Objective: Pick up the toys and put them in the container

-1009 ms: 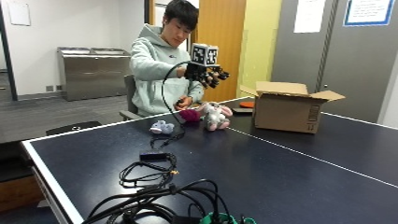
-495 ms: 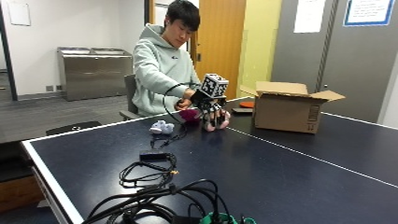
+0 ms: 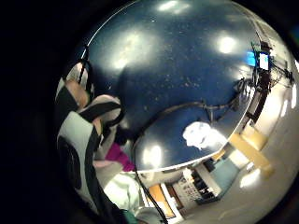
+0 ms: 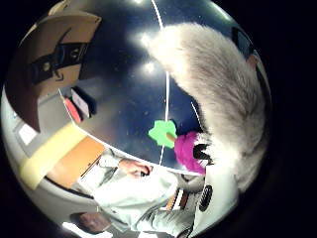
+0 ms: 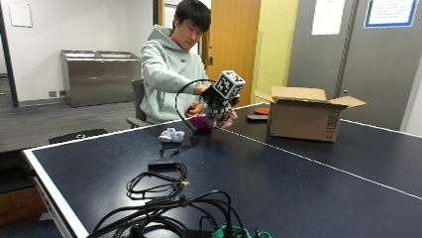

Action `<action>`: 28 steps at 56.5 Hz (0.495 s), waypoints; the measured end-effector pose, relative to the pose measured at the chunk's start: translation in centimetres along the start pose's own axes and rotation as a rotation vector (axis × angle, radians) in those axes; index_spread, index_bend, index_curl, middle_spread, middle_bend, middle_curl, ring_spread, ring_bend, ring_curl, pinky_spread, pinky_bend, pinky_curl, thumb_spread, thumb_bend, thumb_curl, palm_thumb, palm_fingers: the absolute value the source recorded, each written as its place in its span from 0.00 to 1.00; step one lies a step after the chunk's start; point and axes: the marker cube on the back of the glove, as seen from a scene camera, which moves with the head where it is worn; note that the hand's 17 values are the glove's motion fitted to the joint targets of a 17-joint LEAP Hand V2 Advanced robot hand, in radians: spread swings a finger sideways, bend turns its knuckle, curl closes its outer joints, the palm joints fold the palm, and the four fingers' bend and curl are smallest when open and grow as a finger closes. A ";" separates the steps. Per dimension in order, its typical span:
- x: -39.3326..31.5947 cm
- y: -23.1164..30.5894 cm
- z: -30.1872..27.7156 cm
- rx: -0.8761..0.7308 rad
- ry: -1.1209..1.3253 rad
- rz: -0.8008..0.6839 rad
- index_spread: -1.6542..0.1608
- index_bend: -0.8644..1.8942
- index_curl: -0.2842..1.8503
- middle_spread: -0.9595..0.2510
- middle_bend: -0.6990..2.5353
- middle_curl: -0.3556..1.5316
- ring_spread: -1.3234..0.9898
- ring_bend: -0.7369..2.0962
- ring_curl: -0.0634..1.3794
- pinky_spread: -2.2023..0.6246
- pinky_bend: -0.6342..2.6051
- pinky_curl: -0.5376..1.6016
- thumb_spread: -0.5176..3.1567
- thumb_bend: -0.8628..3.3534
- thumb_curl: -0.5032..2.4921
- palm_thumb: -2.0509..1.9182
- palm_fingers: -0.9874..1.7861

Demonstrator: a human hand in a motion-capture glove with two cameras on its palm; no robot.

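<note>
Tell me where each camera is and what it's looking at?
Outside view: sits at the table's near end, facing the seated person, the gloved right hand on a grey plush toy, and the cardboard box.
Thumb side palm view: on the palm, looking past the grey plush toy over the blue table to the cardboard box; the person's sleeve shows.
Little finger side palm view: on the palm, looking across the blue table; gloved fingers show.
Both palm views share the table.

Dark blue table (image 5: 277, 183) with white centre line. Black cable coils (image 5: 155, 181) at 7 o'clock on table, larger tangle (image 5: 178, 218) at near edge. Steel cabinets (image 5: 99, 77) at 10 o'clock, orange door (image 5: 231, 44) behind.
</note>
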 end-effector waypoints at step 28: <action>-11.4 9.5 -21.8 0.402 0.018 -0.221 0.76 0.52 0.37 0.53 0.48 0.49 0.38 0.56 0.37 0.61 0.44 0.43 0.21 0.22 0.44 0.73 0.75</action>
